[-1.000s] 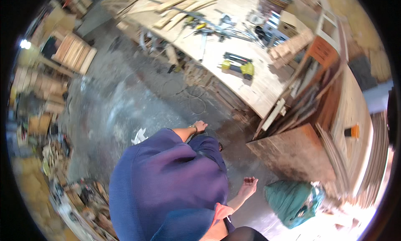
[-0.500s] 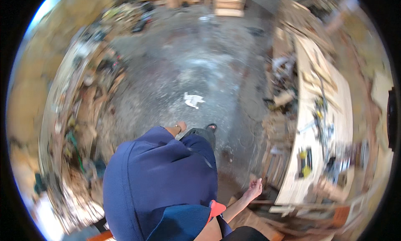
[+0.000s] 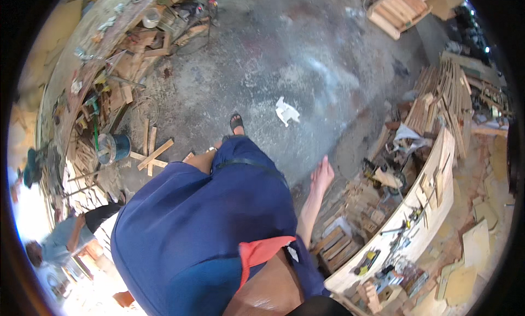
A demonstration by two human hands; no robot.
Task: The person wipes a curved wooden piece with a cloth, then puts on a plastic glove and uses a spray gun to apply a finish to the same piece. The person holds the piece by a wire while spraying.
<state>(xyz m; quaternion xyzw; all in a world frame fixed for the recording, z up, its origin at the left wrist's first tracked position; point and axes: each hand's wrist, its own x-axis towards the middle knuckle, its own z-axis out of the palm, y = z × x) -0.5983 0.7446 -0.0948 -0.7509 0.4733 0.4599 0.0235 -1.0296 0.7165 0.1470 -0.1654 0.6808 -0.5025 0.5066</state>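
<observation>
My right hand (image 3: 321, 176) hangs over the floor beside my navy clothing, on the side of the long workbench. One finger points outward and the others are loosely bent, with nothing visible in them. My left hand (image 3: 220, 143) shows only in small part past the clothing, near a bracelet on the wrist; its fingers are hidden. Neither hand visibly touches a tool or piece of wood. A sandalled foot (image 3: 237, 123) stands on the grey floor (image 3: 257, 70). Ahead of it lies a torn white scrap (image 3: 286, 111).
On the right, a pale workbench (image 3: 437, 176) bears tools and wood strips; wood offcuts (image 3: 355, 212) are stacked beneath. To the left are a bucket (image 3: 114, 148), crossed wooden slats (image 3: 150, 154) and a cluttered bench. Another person (image 3: 63, 239) bends at lower left. A wooden crate (image 3: 399, 10) stands far ahead.
The view has swung to the left, so the bench and crate sit differently. My right hand now reaches farther forward. The other person has come into sight at lower left.
</observation>
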